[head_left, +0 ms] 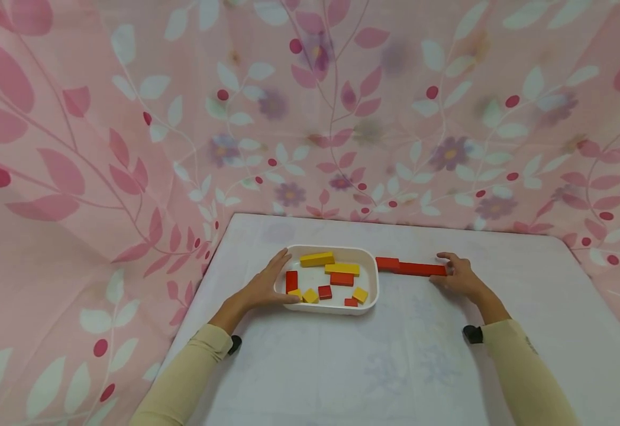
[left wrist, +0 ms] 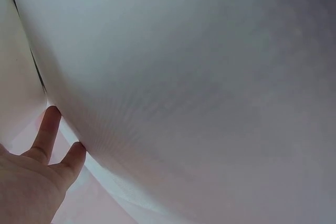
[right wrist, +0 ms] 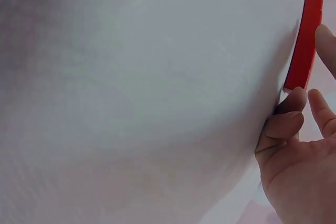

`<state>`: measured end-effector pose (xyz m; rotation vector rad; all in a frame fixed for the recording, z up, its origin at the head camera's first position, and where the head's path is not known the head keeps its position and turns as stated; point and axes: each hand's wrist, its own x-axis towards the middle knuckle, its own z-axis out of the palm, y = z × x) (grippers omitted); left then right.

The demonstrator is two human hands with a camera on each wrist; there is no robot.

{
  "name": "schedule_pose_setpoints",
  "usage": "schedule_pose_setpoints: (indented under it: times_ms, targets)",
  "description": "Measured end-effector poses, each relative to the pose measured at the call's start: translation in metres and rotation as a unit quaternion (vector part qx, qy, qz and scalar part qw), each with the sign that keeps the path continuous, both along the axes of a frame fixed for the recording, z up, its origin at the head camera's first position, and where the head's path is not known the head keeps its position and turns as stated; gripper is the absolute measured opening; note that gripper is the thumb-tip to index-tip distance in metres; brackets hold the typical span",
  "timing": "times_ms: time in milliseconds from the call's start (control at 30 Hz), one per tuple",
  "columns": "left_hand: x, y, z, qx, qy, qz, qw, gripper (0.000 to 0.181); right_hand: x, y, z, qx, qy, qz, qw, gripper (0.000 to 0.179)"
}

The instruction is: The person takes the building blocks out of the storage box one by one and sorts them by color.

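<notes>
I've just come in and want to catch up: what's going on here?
A person is working with toy-like blocks. Their left hand rests at the left end of a white tray that holds loose red and yellow blocks. Their right hand is at the right end of a long red strip, which lies on the table outside the tray. A shorter red piece sits between that strip and the tray's right side.
</notes>
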<state>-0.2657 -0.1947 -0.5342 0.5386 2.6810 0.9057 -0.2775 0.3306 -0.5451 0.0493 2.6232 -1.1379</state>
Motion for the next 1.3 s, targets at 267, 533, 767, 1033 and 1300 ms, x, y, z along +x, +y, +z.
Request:
schedule_pose_setpoints:
  times_ms: [267,533,767,1033,1300]
  targets:
    - [-0.001,-0.001,-0.002,-0.005,0.0,0.0,1.0,0.117,-0.003,-0.001,0.009,-0.011,0.057,-0.047,0.9972,0.075]
    - [0.0,-0.001,0.0,-0.015,0.003,-0.002,0.9999,0.116,-0.002,-0.023,0.024,-0.054,0.106,-0.08,0.9896,0.079]
    - [0.0,-0.001,-0.001,-0.015,0.005,-0.005,0.9999,0.115,-0.004,-0.067,0.039,-0.086,0.108,-0.054,0.9889,0.074]
    - [0.0,-0.002,-0.001,-0.015,0.001,-0.004,0.9999,0.115,-0.002,-0.113,0.045,-0.099,0.111,0.002,0.9889,0.07]
    - [0.001,-0.001,0.001,-0.012,0.003,-0.002,0.9999,0.114,0.008,-0.148,0.056,-0.114,0.135,0.033,0.9837,0.065]
